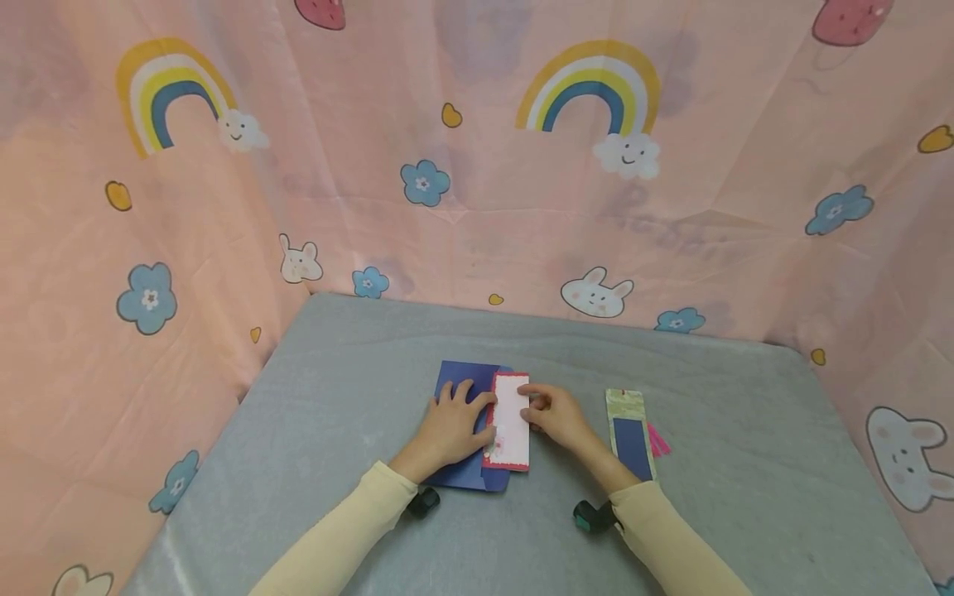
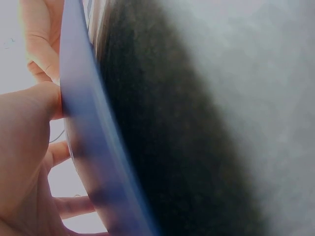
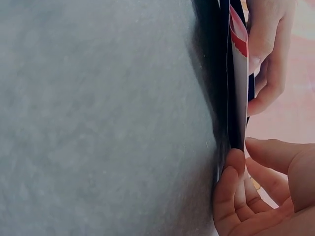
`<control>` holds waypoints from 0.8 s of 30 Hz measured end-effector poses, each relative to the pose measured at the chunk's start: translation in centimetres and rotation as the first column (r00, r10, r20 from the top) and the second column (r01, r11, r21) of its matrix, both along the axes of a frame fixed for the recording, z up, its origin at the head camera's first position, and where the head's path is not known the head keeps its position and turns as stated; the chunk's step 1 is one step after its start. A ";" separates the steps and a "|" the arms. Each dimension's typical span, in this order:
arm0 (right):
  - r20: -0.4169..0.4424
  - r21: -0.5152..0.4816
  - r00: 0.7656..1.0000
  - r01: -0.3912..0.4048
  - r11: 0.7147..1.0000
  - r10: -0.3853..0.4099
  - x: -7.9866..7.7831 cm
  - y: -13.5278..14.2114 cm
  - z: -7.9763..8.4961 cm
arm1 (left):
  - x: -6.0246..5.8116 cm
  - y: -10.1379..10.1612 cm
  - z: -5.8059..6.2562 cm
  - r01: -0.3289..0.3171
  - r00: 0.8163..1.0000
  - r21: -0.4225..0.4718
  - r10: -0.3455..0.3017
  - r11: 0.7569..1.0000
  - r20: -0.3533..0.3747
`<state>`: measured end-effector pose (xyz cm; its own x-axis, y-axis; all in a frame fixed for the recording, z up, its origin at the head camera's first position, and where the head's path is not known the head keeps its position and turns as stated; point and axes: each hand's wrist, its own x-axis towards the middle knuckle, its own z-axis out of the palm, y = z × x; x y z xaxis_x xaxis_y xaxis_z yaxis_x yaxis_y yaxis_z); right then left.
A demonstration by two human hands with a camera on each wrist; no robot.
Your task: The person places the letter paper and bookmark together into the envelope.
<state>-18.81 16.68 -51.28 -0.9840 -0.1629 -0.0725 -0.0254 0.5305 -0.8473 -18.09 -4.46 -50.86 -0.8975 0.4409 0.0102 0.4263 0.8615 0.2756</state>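
A blue paper folder (image 1: 464,476) lies on the table, and a white card with a red scalloped border (image 1: 511,422) sits over its right side. My left hand (image 1: 450,426) rests on the folder with fingers spread, its thumb and index fingertips at the card's left edge. At the card's right edge, my right hand (image 1: 557,418) pinches with thumb and fingertips. The right wrist view has the card (image 3: 239,88) edge-on against the dark blue paper, with the right hand (image 3: 268,187) at its lower end. In the left wrist view, the left hand (image 2: 29,147) lies along the folder (image 2: 98,147).
Right of my right hand lies a patterned green card with a dark blue panel (image 1: 632,443), partly behind my forearm. Pink strips (image 1: 657,440) stick out beside it. Grey cloth covers the table (image 1: 358,356), and a pink printed curtain (image 1: 477,232) encloses it.
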 end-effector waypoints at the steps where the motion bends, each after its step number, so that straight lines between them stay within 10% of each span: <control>1: 0.002 -0.001 1.000 0.003 1.000 -0.003 0.0 0.1 0.0 | 0.0 0.0 0.0 0.000 1.000 -0.002 0.000 1.000 0.002; 24: -0.008 0.020 1.000 0.028 0.999 -0.027 0.0 -0.2 -0.2 | -0.1 0.1 -0.4 -0.004 1.000 -0.011 0.004 1.000 -0.008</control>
<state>-18.86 16.52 -51.52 -0.9886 -0.1345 -0.0679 -0.0170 0.5476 -0.8366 -18.17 -4.40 -51.21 -0.8991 0.4375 0.0124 0.4251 0.8662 0.2625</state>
